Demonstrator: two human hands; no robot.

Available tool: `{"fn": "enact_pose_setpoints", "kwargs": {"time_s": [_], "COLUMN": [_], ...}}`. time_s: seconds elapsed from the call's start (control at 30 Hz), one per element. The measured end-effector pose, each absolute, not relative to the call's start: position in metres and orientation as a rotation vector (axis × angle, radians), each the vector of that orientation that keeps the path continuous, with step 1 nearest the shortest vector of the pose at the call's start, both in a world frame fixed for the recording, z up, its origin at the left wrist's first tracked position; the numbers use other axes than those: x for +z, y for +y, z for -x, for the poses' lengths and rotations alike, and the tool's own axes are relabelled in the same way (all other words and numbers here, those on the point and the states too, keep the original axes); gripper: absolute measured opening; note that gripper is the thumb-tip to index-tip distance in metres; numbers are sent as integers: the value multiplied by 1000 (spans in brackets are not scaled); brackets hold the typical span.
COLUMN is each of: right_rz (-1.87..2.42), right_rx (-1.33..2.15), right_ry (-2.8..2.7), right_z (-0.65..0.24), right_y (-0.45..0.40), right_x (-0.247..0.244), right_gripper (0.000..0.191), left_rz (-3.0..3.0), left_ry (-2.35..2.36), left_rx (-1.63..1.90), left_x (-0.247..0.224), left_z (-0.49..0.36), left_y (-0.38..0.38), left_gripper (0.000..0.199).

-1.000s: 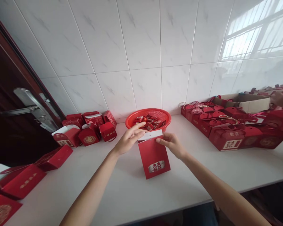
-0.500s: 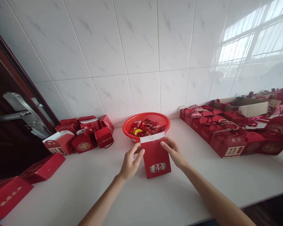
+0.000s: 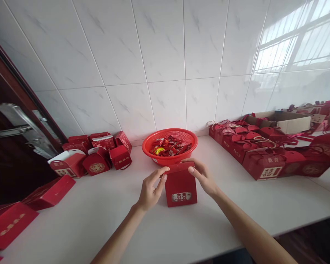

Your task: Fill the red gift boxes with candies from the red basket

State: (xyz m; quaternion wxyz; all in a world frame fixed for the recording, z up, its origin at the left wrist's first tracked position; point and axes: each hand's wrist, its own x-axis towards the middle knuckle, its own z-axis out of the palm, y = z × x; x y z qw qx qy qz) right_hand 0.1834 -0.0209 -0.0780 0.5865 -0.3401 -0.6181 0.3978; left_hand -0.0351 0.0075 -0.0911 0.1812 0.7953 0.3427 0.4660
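A tall red gift box [image 3: 180,187] with a pale printed window near its base stands upright on the white counter in front of me. Its top flap is folded over towards me, red side out. My left hand [image 3: 151,187] pinches the flap's left end between thumb and fingers. At the right end, my right hand [image 3: 204,178] presses with the thumb in front and the fingers behind. Just behind the box sits a red plastic basket [image 3: 147,152] holding wrapped sweets [image 3: 172,146].
Several open red boxes [image 3: 96,161] stand at the left, with larger ones [image 3: 13,223] nearer me. Rows of closed red boxes [image 3: 264,161] fill the right side, around an open cardboard carton [image 3: 294,123]. A tiled wall [image 3: 165,62] backs the counter [image 3: 121,227].
The box's top flap has folded down towards me, so its white inner side no longer shows. Both hands have stayed at the top corners, and the box stands straighter.
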Motion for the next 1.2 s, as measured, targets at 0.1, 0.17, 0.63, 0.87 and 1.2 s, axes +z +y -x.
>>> {"fn": "enact_pose_setpoints", "kwargs": {"time_s": [0.1,0.17,0.63,0.87,1.2], "right_rz": [800,802,999,992,1261], "right_rx": [914,910,420,-229,-672], "right_ry": [-1410,-1406,-1183,-455,-177], "right_z": [-181,-180,-243,-357,-469], "right_y": [-18,-14,-78,-148,-139], "right_x": [-80,-82,-68,-77,-94], "right_gripper": [40,41,20,33,27], "left_rz": [-2249,-2253,-2529,-2582,-2543], "left_ry": [963,973,658,505,488], "left_rx": [1322,1319,1347,1191,1124], "left_x": [-91,-90,-93,-100,-103], "left_z": [35,34,29,24,17], "left_y": [7,7,-7,-7,-6], "left_gripper": [28,27,27,20,17]}}
